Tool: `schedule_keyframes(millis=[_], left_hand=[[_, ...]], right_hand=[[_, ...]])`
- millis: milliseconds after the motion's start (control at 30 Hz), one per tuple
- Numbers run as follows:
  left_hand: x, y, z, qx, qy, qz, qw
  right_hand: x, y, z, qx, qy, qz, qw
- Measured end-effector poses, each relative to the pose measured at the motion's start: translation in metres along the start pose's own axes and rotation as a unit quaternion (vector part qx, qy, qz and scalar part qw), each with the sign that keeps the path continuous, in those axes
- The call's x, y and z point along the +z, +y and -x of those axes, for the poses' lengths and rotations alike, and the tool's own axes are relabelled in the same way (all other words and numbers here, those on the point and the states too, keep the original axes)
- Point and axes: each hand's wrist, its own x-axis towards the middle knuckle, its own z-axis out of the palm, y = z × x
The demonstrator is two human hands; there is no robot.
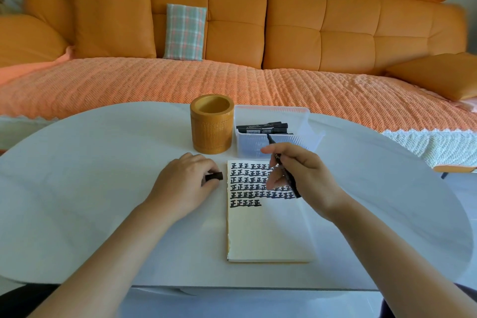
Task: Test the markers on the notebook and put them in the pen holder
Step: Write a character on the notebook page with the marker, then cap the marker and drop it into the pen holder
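Marker (291, 183) gripped in right hand (307, 175), tip over notebook (268, 235) page. Left hand (183, 183) pinches cap (214, 176) beside notebook's left edge. Pen holder (211, 126) stands behind.

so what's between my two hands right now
The black cap held in the left hand, then the top of the notebook page with its rows of black marks, up to the right hand holding the marker. Head view.

In front of you, the white table (103, 188) carries a bamboo pen holder (212, 124), with a clear plastic box (258, 148) of black markers (263, 126) just beside it on its right. The open notebook (268, 235) lies near the box, on your side of it.
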Motion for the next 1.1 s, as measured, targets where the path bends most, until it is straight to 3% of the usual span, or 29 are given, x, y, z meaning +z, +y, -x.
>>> schedule_keyframes(millis=[100,167,300,567,800,1000,1100], left_hand=[[-0.003,0.007,0.001,-0.005,0.030,0.059,0.998],[-0.004,0.010,0.000,0.008,0.039,0.092,0.995],[-0.003,0.014,-0.001,0.031,0.037,0.132,0.990],[0.000,0.021,0.002,0.045,0.012,0.144,0.988],[0.002,0.032,0.003,0.057,-0.014,0.178,0.982],[-0.002,0.038,0.001,0.073,-0.057,0.243,0.966],[-0.002,0.027,-0.005,0.074,-0.034,0.205,0.975]], right_hand=[[-0.005,-0.002,0.000,-0.034,0.004,0.169,0.985],[-0.007,-0.001,0.001,-0.059,0.000,0.325,0.944],[-0.003,-0.001,0.004,-0.085,0.023,0.456,0.885],[0.005,0.001,0.006,-0.135,0.013,0.483,0.865],[0.013,0.008,0.005,-0.196,-0.058,0.502,0.841],[0.019,0.009,0.005,-0.188,-0.043,0.564,0.803],[0.021,0.007,0.003,-0.135,-0.008,0.596,0.792]])
